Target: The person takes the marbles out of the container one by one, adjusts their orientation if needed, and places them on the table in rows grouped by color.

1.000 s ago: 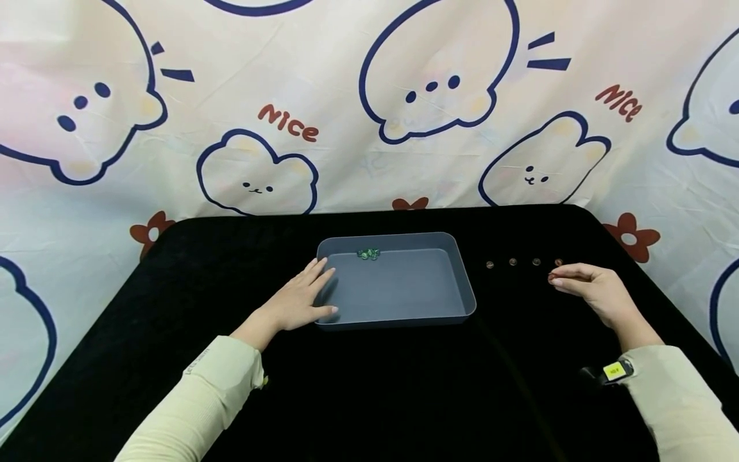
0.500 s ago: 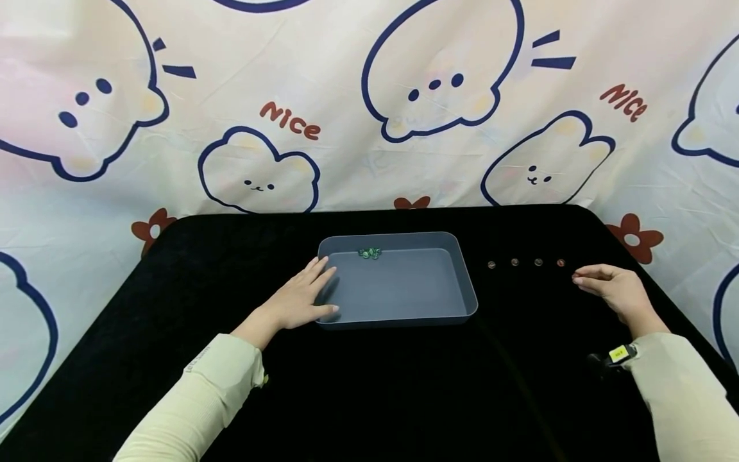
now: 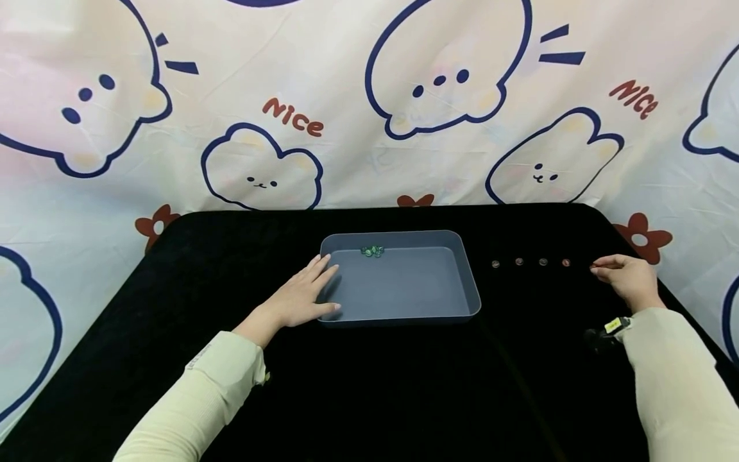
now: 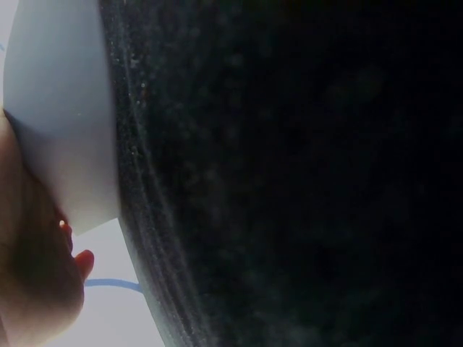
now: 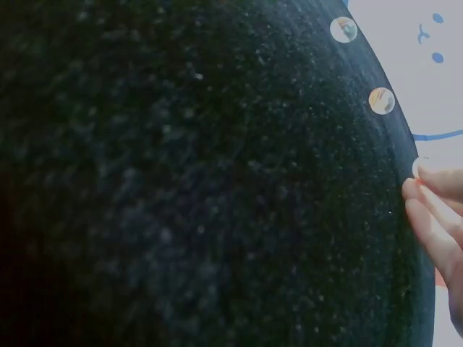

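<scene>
The right hand [image 3: 626, 279] hides most of the marble [image 5: 415, 168] at its fingertips, and the right wrist view's edge crops that hand. The left hand [image 3: 297, 299] covers part of the tray [image 3: 404, 285]. The green pieces [image 3: 372, 251] are too small to count; the wrist views blur the surface [image 3: 404, 391].

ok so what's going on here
A person is working with marbles at a black-covered table. Their right hand pinches a clear glass marble between its fingers, just beyond the right end of a row of four marbles. Their left hand rests at the left side of a grey-blue tray, where a cluster of green marbles sits near the far wall. Whether the pinched marble touches the table isn't clear.
</scene>
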`<action>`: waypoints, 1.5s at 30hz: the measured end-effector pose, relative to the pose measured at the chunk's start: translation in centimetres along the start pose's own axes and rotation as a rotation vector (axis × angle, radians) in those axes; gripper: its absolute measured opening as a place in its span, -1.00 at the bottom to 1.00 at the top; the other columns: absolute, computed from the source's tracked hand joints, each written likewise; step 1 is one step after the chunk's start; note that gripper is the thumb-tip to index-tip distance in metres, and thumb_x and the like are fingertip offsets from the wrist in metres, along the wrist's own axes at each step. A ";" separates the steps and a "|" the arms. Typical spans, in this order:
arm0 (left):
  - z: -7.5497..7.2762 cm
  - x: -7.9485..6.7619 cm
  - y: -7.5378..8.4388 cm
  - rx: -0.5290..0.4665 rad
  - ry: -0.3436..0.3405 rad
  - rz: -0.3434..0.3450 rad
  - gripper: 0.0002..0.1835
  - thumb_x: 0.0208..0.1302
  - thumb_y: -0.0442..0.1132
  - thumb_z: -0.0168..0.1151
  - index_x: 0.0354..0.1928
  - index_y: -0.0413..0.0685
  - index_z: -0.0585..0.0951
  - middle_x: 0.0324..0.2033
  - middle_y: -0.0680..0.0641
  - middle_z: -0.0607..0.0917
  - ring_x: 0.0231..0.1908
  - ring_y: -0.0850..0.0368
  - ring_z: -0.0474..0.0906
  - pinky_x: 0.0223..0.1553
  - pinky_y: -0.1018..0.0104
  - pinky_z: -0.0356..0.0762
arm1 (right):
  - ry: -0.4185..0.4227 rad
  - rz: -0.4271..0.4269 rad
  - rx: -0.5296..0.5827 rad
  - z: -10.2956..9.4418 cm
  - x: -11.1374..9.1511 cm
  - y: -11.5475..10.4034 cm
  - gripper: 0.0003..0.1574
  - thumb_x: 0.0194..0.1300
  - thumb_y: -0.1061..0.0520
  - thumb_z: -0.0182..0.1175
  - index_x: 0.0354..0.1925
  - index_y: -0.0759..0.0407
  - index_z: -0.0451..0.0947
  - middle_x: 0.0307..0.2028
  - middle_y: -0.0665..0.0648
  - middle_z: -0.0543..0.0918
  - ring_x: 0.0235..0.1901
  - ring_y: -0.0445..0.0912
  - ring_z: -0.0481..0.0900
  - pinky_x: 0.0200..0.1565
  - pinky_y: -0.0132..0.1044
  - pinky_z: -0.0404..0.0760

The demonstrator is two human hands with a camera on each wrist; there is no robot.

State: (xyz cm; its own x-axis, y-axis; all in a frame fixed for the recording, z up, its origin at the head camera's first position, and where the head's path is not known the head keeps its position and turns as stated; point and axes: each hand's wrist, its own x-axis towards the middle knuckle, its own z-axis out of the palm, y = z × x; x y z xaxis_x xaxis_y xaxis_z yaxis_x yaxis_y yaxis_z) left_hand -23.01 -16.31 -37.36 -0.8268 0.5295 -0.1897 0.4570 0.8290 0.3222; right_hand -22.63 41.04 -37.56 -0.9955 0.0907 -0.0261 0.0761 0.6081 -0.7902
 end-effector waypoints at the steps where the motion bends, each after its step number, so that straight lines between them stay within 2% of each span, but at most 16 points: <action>1: 0.0 0.0 0.0 -0.001 0.001 -0.001 -0.18 0.13 0.24 -0.09 0.32 -0.02 -0.05 0.31 -0.08 -0.20 0.26 0.04 -0.42 0.17 0.00 -0.20 | 0.020 -0.008 -0.038 0.0 0.2 0.1 -0.82 0.20 0.13 0.06 -0.32 0.17 0.55 -0.57 -0.33 0.52 -0.54 -0.43 0.47 -0.50 -0.48 0.45; 5: 0.0 -0.1 0.0 -0.001 0.000 -0.007 -0.18 0.13 0.24 -0.08 0.32 -0.02 -0.05 0.31 -0.08 -0.20 0.26 0.04 -0.42 0.17 -0.01 -0.20 | 0.086 -0.028 -0.152 0.3 0.6 0.3 -0.69 0.19 0.08 0.06 -0.27 0.34 0.51 -0.61 -0.36 0.50 -0.58 -0.43 0.42 -0.55 -0.45 0.41; 9: 0.0 0.0 0.0 0.004 -0.002 -0.004 -0.18 0.13 0.25 -0.10 0.32 -0.01 -0.06 0.31 -0.07 -0.21 0.26 0.06 -0.43 0.18 0.01 -0.21 | 0.131 -0.001 -0.211 0.6 0.8 0.5 -0.61 0.18 0.05 0.07 -0.22 0.40 0.48 -0.63 -0.38 0.45 -0.62 -0.41 0.37 -0.57 -0.41 0.37; 12: 0.0 0.1 -0.1 0.008 -0.002 0.004 -0.17 0.13 0.25 -0.11 0.33 -0.01 -0.06 0.31 -0.07 -0.22 0.26 0.06 -0.43 0.18 0.01 -0.21 | 0.171 0.025 -0.253 0.9 0.8 0.6 -0.57 0.17 0.03 0.07 -0.20 0.40 0.48 -0.61 -0.39 0.40 -0.61 -0.42 0.31 -0.50 -0.36 0.35; 13: 0.0 0.1 -0.1 0.007 -0.003 0.005 -0.17 0.13 0.25 -0.11 0.33 -0.01 -0.06 0.31 -0.07 -0.22 0.26 0.06 -0.43 0.18 0.01 -0.21 | 0.178 0.027 -0.261 1.0 0.8 0.6 -0.57 0.18 0.04 0.06 -0.19 0.41 0.48 -0.60 -0.38 0.40 -0.59 -0.39 0.32 -0.44 -0.31 0.36; 17: 0.0 0.1 -0.1 0.005 -0.009 0.002 -0.17 0.13 0.26 -0.11 0.33 -0.01 -0.06 0.31 -0.07 -0.23 0.26 0.07 -0.44 0.18 0.01 -0.21 | 0.168 0.022 -0.275 1.1 1.0 0.4 -0.55 0.21 0.05 0.02 -0.17 0.45 0.47 -0.47 0.00 0.56 -0.38 -0.06 0.40 -0.23 -0.06 0.31; 19: 0.0 0.1 -0.1 0.001 -0.010 -0.002 -0.17 0.13 0.26 -0.11 0.32 -0.01 -0.06 0.31 -0.07 -0.23 0.26 0.07 -0.44 0.18 0.01 -0.21 | 0.151 0.028 -0.271 1.1 1.1 0.4 -0.52 0.22 0.03 0.01 -0.15 0.46 0.46 -0.45 -0.01 0.54 -0.32 0.05 0.37 -0.22 -0.03 0.29; 20: 0.0 0.1 -0.1 0.000 -0.010 -0.004 -0.17 0.13 0.25 -0.11 0.32 -0.01 -0.06 0.31 -0.07 -0.23 0.26 0.07 -0.44 0.18 0.01 -0.21 | 0.143 0.036 -0.264 1.1 1.1 0.4 -0.50 0.21 0.00 0.01 -0.14 0.45 0.45 -0.46 -0.05 0.54 -0.32 0.04 0.38 -0.24 -0.06 0.31; 21: 0.0 0.1 -0.1 -0.001 -0.009 -0.005 -0.17 0.13 0.25 -0.10 0.32 -0.02 -0.06 0.31 -0.07 -0.22 0.26 0.06 -0.44 0.18 0.01 -0.21 | 0.136 0.044 -0.254 1.1 1.1 0.4 -0.48 0.21 -0.02 0.02 -0.13 0.44 0.45 -0.49 -0.18 0.49 -0.35 -0.04 0.38 -0.27 -0.12 0.33; 24: 0.0 0.1 -0.1 -0.002 -0.010 -0.006 -0.17 0.13 0.25 -0.10 0.32 -0.02 -0.06 0.31 -0.07 -0.23 0.26 0.06 -0.44 0.18 0.01 -0.21 | 0.128 0.065 -0.226 0.8 1.0 0.3 -0.42 0.18 -0.09 0.03 -0.11 0.42 0.43 -0.55 -0.48 0.29 -0.46 -0.34 0.33 -0.38 -0.32 0.33; 26: 0.0 0.1 -0.1 -0.002 -0.011 -0.004 -0.17 0.13 0.25 -0.10 0.32 -0.02 -0.06 0.31 -0.07 -0.23 0.26 0.07 -0.44 0.18 0.01 -0.21 | 0.125 0.067 -0.203 0.7 0.8 0.2 -0.42 0.18 -0.07 0.03 -0.09 0.43 0.41 -0.58 -0.53 0.28 -0.53 -0.48 0.27 -0.44 -0.41 0.34; 28: 0.0 0.2 -0.1 -0.005 -0.012 -0.001 -0.17 0.13 0.25 -0.10 0.32 -0.02 -0.06 0.31 -0.08 -0.22 0.26 0.06 -0.44 0.18 0.01 -0.21 | 0.126 0.073 -0.182 0.7 0.7 0.1 -0.44 0.19 -0.03 0.03 -0.06 0.44 0.39 -0.60 -0.53 0.30 -0.58 -0.54 0.27 -0.49 -0.46 0.36; 33: -0.1 0.2 -0.1 -0.009 -0.012 0.006 -0.17 0.14 0.24 -0.09 0.32 -0.02 -0.06 0.31 -0.08 -0.22 0.26 0.06 -0.44 0.18 0.01 -0.21 | 0.132 0.132 -0.115 0.9 0.4 -0.1 -0.49 0.20 0.03 0.04 -0.03 0.41 0.35 -0.64 -0.48 0.34 -0.61 -0.48 0.34 -0.57 -0.42 0.40; 38: -0.1 0.1 -0.2 -0.016 -0.019 0.006 -0.18 0.14 0.23 -0.09 0.33 -0.01 -0.07 0.31 -0.07 -0.23 0.26 0.07 -0.44 0.18 0.01 -0.22 | 0.141 0.192 -0.011 1.1 -0.5 -0.4 -0.68 0.19 0.07 0.05 -0.14 0.25 0.38 -0.65 -0.47 0.37 -0.62 -0.47 0.38 -0.59 -0.42 0.42; 45: 0.0 0.1 -0.2 -0.020 -0.024 0.012 -0.17 0.13 0.25 -0.11 0.33 -0.01 -0.07 0.31 -0.07 -0.23 0.26 0.05 -0.43 0.18 0.00 -0.21 | 0.125 0.215 0.179 0.8 -2.0 -0.3 -0.97 0.17 0.07 0.08 -0.35 -0.06 0.42 -0.62 -0.37 0.48 -0.59 -0.44 0.47 -0.65 -0.41 0.41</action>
State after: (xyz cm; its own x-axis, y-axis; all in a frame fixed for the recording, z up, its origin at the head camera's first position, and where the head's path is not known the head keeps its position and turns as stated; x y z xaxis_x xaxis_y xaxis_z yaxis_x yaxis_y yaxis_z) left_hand -23.16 -16.40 -37.42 -0.8130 0.5438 -0.2081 0.4599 0.8190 0.3432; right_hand -20.74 40.07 -37.75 -0.9423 0.3051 -0.1380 0.2624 0.4168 -0.8703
